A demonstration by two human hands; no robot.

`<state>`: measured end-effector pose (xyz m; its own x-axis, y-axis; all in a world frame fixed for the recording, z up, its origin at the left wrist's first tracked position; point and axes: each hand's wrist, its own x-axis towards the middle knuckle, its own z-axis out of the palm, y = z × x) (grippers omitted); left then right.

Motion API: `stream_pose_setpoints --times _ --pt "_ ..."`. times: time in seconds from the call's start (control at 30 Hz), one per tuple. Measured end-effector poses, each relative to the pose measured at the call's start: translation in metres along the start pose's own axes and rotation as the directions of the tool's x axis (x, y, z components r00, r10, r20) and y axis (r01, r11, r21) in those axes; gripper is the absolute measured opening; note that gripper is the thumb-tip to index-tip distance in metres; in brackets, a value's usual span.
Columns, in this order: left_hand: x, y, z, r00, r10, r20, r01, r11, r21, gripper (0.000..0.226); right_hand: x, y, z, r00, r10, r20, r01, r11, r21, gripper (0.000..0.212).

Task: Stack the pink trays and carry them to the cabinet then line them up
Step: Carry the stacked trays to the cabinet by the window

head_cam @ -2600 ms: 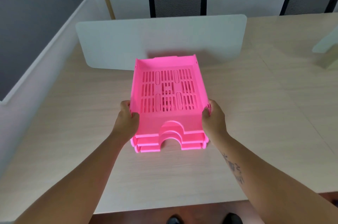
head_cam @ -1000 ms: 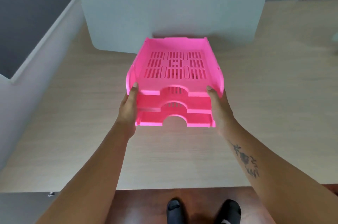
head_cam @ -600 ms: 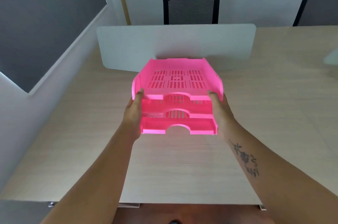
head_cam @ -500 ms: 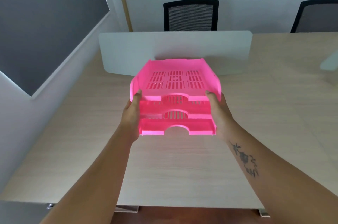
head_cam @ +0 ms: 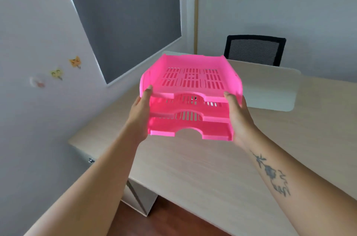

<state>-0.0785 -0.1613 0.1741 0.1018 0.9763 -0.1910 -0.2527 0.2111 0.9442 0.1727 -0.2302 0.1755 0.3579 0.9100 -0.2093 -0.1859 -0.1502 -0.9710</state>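
Three pink trays (head_cam: 191, 96) with slotted floors are stacked one on another and held in the air above the wooden desk (head_cam: 202, 170). My left hand (head_cam: 140, 112) grips the stack's left side, thumb on the top tray's front edge. On the right side, my right hand (head_cam: 238, 116) holds the stack the same way. The stack is level, with its open fronts facing me. No cabinet is in view.
A white divider panel (head_cam: 270, 87) stands on the desk behind the trays. A black mesh chair (head_cam: 255, 50) sits beyond it. The wall on the left carries a dark grey board (head_cam: 123, 13) and small stickers (head_cam: 58, 73). Dark wooden floor (head_cam: 166, 220) shows below the desk.
The stack has risen off the desk and stays in both hands. My view has swung left and up, so the left wall, board and stickers now show.
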Motion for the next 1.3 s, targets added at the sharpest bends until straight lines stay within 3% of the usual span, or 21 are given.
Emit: stream_pose_setpoints --times 0.2,0.33,0.5,0.63,0.7,0.83,0.97,1.03,1.3 --pt "-0.099 0.021 -0.06 0.965 0.097 -0.243 -0.085 0.995 0.06 0.075 -0.046 0.008 0.048 0.964 0.002 0.265 -0.011 0.999 0.033 0.044" --pt "-0.18 0.026 -0.114 0.884 0.153 -0.441 -0.139 0.988 0.065 0.072 -0.09 0.019 0.101 0.893 0.031 0.449 -0.038 0.999 0.005 0.046" --pt "-0.285 0.028 -0.178 0.762 0.231 -0.605 -0.228 0.97 0.084 0.067 -0.159 0.04 0.174 0.751 0.041 0.66 -0.032 0.999 -0.025 0.044" --pt "-0.366 0.024 -0.222 0.687 0.27 -0.674 -0.293 0.953 0.082 0.056 -0.221 0.055 0.224 0.595 0.012 0.803 0.032 0.999 -0.039 0.038" --pt "-0.403 0.023 -0.241 0.617 0.266 -0.741 -0.334 0.941 0.06 0.059 -0.253 0.062 0.247 0.516 -0.009 0.856 0.05 0.999 -0.02 0.034" --pt "-0.474 0.021 -0.275 0.529 0.272 -0.804 -0.364 0.928 0.074 0.068 -0.317 0.079 0.285 0.409 -0.018 0.912 0.068 0.998 -0.011 0.044" --pt "-0.545 0.018 -0.308 0.48 0.256 -0.839 -0.363 0.929 0.076 0.066 -0.384 0.096 0.323 0.307 0.007 0.952 0.054 0.998 -0.025 0.058" --pt "-0.58 0.016 -0.322 0.422 0.227 -0.878 -0.338 0.938 0.08 0.064 -0.42 0.107 0.343 0.26 0.012 0.965 0.058 0.998 -0.028 0.067" --pt "-0.713 0.012 -0.422 0.265 0.168 -0.95 -0.322 0.944 0.077 0.06 -0.576 0.164 0.416 0.212 0.115 0.971 0.002 0.993 -0.118 0.08"
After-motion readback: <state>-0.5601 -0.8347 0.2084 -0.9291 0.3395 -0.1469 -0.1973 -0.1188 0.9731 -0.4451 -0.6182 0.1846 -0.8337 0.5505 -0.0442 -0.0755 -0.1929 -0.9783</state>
